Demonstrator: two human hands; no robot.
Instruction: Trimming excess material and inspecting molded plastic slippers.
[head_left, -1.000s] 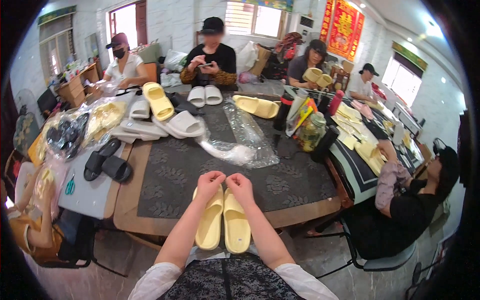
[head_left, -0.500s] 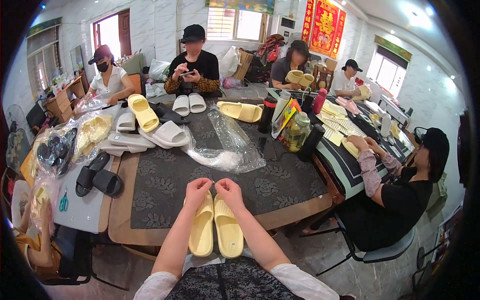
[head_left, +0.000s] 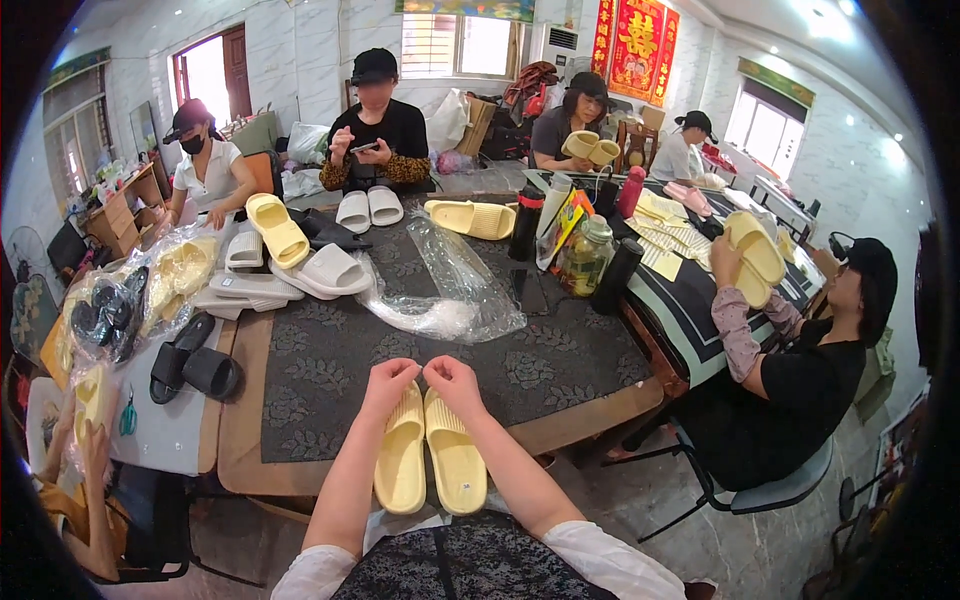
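Nothing much has shifted: my left hand [head_left: 388, 378] and right hand [head_left: 452, 376] still pinch the yellow slippers' [head_left: 430, 460] toe ends; light, soft, bendy foam.

Two slippers [head_left: 430, 460] lie side by side at the table's [head_left: 560, 425] near edge; a plastic bag [head_left: 440, 290] lies behind them, sandals [head_left: 190, 365] to the left.

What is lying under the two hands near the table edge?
A pair of yellow slippers lies side by side under the left hand and right hand. Their top ends are covered by the fingers, so cannot be seen.
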